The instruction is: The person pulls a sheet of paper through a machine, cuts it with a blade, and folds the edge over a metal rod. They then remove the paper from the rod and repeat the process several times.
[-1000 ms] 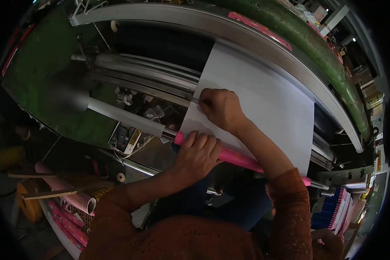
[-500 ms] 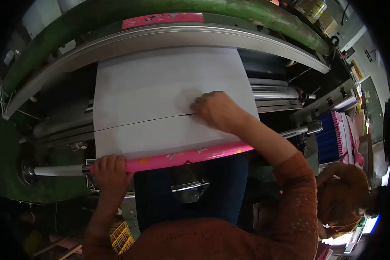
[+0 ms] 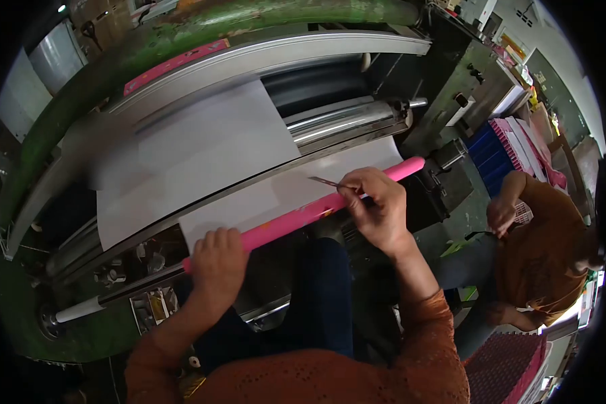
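Observation:
A pink printed roll [image 3: 283,229] lies slanted across the front of the machine, its cut white end piece [image 3: 269,202] still unrolled behind it. My left hand [image 3: 219,266] is closed over the roll near its left end. My right hand [image 3: 380,209] pinches a thin blade [image 3: 325,182] between thumb and fingers, its tip pointing left above the white piece; the hand also rests at the roll. Beyond a gap lies the larger white sheet [image 3: 195,148], its cut edge along a metal bar.
Metal rollers [image 3: 343,121] and a silver crossbar [image 3: 303,50] span the machine, below a green beam [image 3: 262,27]. A metal shaft [image 3: 81,310] sticks out at left. A co-worker in an orange top [image 3: 545,236] is at right, near a blue stack [image 3: 488,151].
The right hand has finished crossing the white sheet, which is now in two separate pieces. The roll has come away from its shaft's line and tilts up to the right. My view has turned.

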Demonstrator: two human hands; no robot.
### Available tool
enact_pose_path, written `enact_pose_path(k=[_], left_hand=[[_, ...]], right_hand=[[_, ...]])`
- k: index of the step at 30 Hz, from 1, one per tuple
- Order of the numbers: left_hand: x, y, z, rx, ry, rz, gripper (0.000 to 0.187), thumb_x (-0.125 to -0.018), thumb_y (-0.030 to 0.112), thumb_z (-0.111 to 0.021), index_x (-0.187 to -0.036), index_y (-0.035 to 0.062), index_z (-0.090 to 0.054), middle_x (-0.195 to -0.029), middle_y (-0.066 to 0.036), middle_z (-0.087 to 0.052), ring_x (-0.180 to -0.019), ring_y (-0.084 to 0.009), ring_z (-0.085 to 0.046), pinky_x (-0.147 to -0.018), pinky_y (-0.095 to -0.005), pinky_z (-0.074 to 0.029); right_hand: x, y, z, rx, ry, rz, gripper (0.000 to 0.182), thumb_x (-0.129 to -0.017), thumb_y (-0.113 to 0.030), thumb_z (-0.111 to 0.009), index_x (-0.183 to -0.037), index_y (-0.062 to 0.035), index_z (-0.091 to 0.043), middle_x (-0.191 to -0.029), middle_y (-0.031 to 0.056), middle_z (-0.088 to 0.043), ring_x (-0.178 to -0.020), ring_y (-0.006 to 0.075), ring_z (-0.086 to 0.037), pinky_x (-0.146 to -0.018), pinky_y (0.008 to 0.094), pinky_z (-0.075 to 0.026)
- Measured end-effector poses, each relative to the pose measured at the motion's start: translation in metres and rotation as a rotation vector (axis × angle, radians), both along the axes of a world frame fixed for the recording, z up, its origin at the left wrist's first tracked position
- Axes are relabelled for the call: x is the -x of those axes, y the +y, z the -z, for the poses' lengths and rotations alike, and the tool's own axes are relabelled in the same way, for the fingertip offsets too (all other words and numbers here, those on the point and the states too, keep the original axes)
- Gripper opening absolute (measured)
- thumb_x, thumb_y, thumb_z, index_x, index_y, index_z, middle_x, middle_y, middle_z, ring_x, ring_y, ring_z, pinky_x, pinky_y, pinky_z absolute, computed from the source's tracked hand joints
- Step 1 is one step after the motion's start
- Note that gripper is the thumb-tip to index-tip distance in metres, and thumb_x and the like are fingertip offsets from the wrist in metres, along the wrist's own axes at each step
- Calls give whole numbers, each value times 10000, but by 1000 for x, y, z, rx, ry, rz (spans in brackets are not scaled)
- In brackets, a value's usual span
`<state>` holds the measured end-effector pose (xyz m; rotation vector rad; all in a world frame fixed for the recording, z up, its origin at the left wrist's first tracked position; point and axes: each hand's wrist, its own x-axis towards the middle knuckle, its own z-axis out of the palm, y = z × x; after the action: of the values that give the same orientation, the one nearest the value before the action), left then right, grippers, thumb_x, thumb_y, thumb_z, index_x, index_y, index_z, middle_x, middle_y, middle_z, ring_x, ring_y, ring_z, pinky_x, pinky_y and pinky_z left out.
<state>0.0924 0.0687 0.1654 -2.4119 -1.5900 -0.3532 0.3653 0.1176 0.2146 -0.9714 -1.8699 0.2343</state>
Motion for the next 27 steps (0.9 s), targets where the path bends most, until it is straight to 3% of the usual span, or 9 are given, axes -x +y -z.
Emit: enact_pose_path(k=[7,9,11,13,16,20,22,25,27], left_hand=[[-207,75,14,-194,-47,82,67,-789,163,-547,-825,111,-567,-777,-28,-550,-757,-188,-558,-625,-324,-421],[-260,89,8,-73,-57,45,82,-814,181,-531,-843,106,-551,-810,-62,-559,-788,-221,-578,-656,-351,-431],[-296,106,10,-156,-139,241,232,-814,200,-547,-982,45,-585,-895,-112,-581,-843,-241,-567,-693,-359,-424],[-301,94,-4,-356,-110,283,406,-820,207,-555,-1166,-7,-560,-1055,-167,-582,-989,-276,-550,-837,-392,-431],[-255,59,2,-359,-229,408,424,-829,195,-563,-1205,0,-558,-1206,-140,-552,-1186,-306,-481,-1053,-439,-345],[-127,4,35,-234,-353,598,302,-818,178,-578,-1072,18,-607,-1089,-128,-590,-1126,-286,-511,-1016,-440,-377],[-67,-16,41,150,-465,473,304,-812,166,-674,-1084,38,-625,-1121,-121,-600,-1102,-276,-540,-967,-437,-411],[9,-34,53,325,-769,112,227,-845,166,-673,-1027,37,-630,-1039,-138,-624,-983,-307,-593,-865,-393,-460],[48,-43,62,354,-908,-17,222,-852,177,-665,-1021,39,-626,-992,-149,-631,-931,-316,-608,-822,-380,-472]], right_hand=[[-68,-46,26,59,131,304,100,-771,43,-684,-839,-4,-628,-772,116,-618,-646,224,-606,-598,271,-477],[-80,-58,20,74,215,397,54,-823,32,-661,-851,6,-622,-770,70,-611,-657,131,-570,-629,243,-462],[-91,-59,25,96,355,435,20,-868,17,-635,-867,19,-615,-795,21,-615,-702,75,-546,-676,217,-451],[-87,-51,16,9,407,391,18,-881,20,-623,-892,23,-609,-807,17,-615,-723,72,-546,-698,205,-441],[-66,-31,5,38,534,267,43,-896,-4,-628,-905,29,-602,-820,11,-609,-753,57,-535,-701,194,-428],[-2,22,-14,193,505,60,62,-901,-38,-643,-895,17,-613,-742,-35,-572,-664,36,-488,-616,187,-408],[49,53,-36,139,422,-38,78,-890,-56,-644,-864,14,-621,-703,-32,-580,-637,30,-488,-594,190,-405],[128,100,-84,131,453,-172,145,-872,-108,-649,-806,18,-625,-675,1,-610,-619,50,-515,-600,213,-428],[168,139,-113,-37,276,-26,204,-866,-174,-665,-799,18,-650,-689,26,-652,-622,80,-550,-613,235,-450]])
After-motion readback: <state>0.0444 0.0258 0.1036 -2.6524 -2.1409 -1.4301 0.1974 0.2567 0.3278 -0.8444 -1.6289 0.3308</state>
